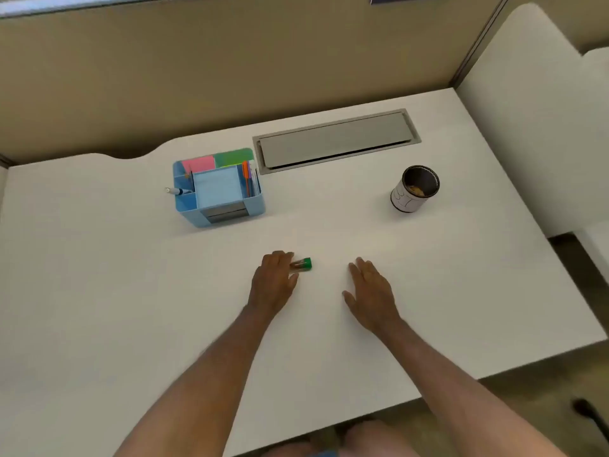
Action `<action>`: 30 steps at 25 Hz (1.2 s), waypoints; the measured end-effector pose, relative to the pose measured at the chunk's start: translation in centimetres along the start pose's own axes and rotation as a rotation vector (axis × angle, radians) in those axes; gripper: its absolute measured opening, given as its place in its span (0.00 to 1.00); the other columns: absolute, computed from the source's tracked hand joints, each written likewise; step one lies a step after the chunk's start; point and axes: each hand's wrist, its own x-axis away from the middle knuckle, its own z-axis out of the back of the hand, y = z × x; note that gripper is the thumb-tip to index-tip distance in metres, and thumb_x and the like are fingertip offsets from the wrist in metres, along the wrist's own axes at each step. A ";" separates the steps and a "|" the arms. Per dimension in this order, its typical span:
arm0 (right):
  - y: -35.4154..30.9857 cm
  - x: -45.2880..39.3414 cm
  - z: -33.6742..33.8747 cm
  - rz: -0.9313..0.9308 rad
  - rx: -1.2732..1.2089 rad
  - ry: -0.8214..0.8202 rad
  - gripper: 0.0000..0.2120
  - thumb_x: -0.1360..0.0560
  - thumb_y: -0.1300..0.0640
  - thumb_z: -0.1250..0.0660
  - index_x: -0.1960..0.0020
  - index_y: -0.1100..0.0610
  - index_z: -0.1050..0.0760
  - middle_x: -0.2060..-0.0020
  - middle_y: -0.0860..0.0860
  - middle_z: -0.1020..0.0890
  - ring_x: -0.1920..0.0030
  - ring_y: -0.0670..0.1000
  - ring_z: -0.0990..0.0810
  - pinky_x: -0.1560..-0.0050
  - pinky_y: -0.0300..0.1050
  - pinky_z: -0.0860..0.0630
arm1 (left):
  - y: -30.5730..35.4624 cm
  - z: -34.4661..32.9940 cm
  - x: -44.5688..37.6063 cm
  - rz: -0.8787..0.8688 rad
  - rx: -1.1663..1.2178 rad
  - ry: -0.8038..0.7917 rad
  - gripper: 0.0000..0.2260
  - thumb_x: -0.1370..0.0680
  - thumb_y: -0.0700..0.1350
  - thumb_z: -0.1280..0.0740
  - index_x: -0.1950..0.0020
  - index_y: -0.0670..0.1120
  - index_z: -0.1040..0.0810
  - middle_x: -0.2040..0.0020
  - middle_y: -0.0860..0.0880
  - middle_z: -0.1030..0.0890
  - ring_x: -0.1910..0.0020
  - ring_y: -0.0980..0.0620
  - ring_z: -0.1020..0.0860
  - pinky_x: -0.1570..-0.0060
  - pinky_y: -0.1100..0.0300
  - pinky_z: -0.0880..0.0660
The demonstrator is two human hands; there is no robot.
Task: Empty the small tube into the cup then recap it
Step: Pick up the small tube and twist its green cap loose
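Left hand grip: the left hand [275, 278] is laid over the small tube [301, 264], fingers curled onto its body; whether it is truly clamped or only touched cannot be told.
Tube: it lies on its side on the desk [329, 341], brownish contents visible through the clear wall, well short of the cup and nearer the person.
Cap: the green cap [307, 263] is seated on the end pointing toward the cup side, clear of the fingers.
Right hand: the right hand [370, 290] is spread flat on the desk, fingers apart, nothing held, nearer the person than the cup and well apart from it.
Cup: the cup [414, 189] stands upright and open; something pale brown is seen at its bottom, too small to identify.
Organiser: a blue desk organiser [219, 188] with coloured notes stands far to the left of the cup.
Progress: 0 of 3 steps appear done; the tube is judged unopened and unpoured.
Left to do: uncapping, tipping over the cup, recapping.
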 end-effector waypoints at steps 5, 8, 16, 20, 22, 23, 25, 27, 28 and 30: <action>0.0 -0.3 -0.4 -0.028 0.000 -0.010 0.34 0.17 0.47 0.38 0.17 0.56 0.46 0.16 0.55 0.47 0.16 0.57 0.48 0.19 0.55 0.44 | -0.6 -0.3 -1.0 -0.007 0.080 -0.019 0.18 0.22 0.44 0.29 0.33 0.44 0.23 0.38 0.44 0.23 0.38 0.41 0.27 0.44 0.48 0.25; 0.2 -0.5 -0.5 -0.027 -0.006 -0.015 0.34 0.17 0.47 0.39 0.16 0.55 0.47 0.15 0.54 0.48 0.16 0.56 0.49 0.19 0.54 0.45 | -0.5 -0.6 -1.1 -0.006 0.122 -0.002 0.10 0.21 0.44 0.31 0.40 0.44 0.20 0.44 0.45 0.22 0.42 0.42 0.27 0.49 0.47 0.25; 0.1 -0.7 0.2 -0.039 -0.139 -0.014 0.32 0.18 0.48 0.35 0.18 0.55 0.41 0.16 0.53 0.42 0.17 0.57 0.44 0.20 0.53 0.41 | 1.8 -1.2 -1.0 0.079 0.369 0.013 0.08 0.22 0.42 0.28 0.44 0.46 0.17 0.48 0.48 0.19 0.46 0.47 0.24 0.47 0.57 0.27; 0.4 -1.8 3.4 -0.107 -0.672 -0.008 0.27 0.20 0.53 0.30 0.23 0.52 0.32 0.24 0.50 0.30 0.26 0.52 0.29 0.27 0.49 0.29 | 4.5 -1.0 -1.0 0.051 0.405 0.066 0.09 0.23 0.43 0.27 0.43 0.48 0.17 0.48 0.49 0.18 0.47 0.50 0.23 0.48 0.61 0.28; 0.4 -2.2 4.8 -0.033 -0.849 -0.012 0.28 0.22 0.59 0.28 0.24 0.49 0.31 0.27 0.48 0.29 0.31 0.49 0.25 0.34 0.47 0.23 | 5.6 -0.8 -1.4 0.023 0.391 0.105 0.10 0.22 0.44 0.27 0.42 0.48 0.17 0.47 0.50 0.18 0.47 0.52 0.24 0.48 0.63 0.29; 0.4 -2.3 5.3 0.018 -0.890 -0.030 0.28 0.23 0.61 0.28 0.26 0.47 0.30 0.29 0.47 0.29 0.33 0.48 0.23 0.38 0.44 0.20 | 6.1 -0.7 -1.6 0.007 0.380 0.121 0.09 0.22 0.45 0.27 0.42 0.48 0.18 0.48 0.51 0.18 0.48 0.53 0.25 0.48 0.65 0.30; 0.6 -2.5 6.3 0.091 -0.893 -0.029 0.26 0.22 0.63 0.28 0.28 0.47 0.28 0.32 0.46 0.27 0.37 0.44 0.21 0.46 0.35 0.19 | 7.3 -0.3 -1.9 -0.022 0.368 0.137 0.09 0.22 0.45 0.28 0.42 0.48 0.18 0.48 0.51 0.18 0.49 0.56 0.26 0.49 0.70 0.32; 0.9 -3.0 7.1 0.121 -0.879 0.006 0.22 0.22 0.63 0.27 0.31 0.49 0.24 0.35 0.46 0.23 0.43 0.41 0.18 0.50 0.29 0.21 | 8.2 0.1 -2.2 -0.048 0.348 0.146 0.09 0.21 0.45 0.28 0.41 0.48 0.18 0.48 0.51 0.18 0.48 0.55 0.26 0.49 0.69 0.32; 1.2 -3.3 7.5 0.133 -0.881 0.019 0.19 0.22 0.64 0.27 0.33 0.51 0.22 0.37 0.47 0.21 0.45 0.41 0.17 0.51 0.28 0.21 | 8.6 0.3 -2.4 -0.058 0.334 0.147 0.09 0.21 0.45 0.28 0.41 0.48 0.18 0.47 0.51 0.18 0.48 0.54 0.26 0.49 0.67 0.31; 2.0 -3.8 8.1 0.156 -0.896 0.030 0.16 0.23 0.65 0.26 0.37 0.54 0.20 0.41 0.49 0.18 0.48 0.44 0.16 0.51 0.28 0.22 | 9.4 0.4 -2.7 -0.081 0.311 0.149 0.10 0.21 0.45 0.28 0.40 0.48 0.19 0.47 0.51 0.18 0.48 0.54 0.26 0.48 0.64 0.30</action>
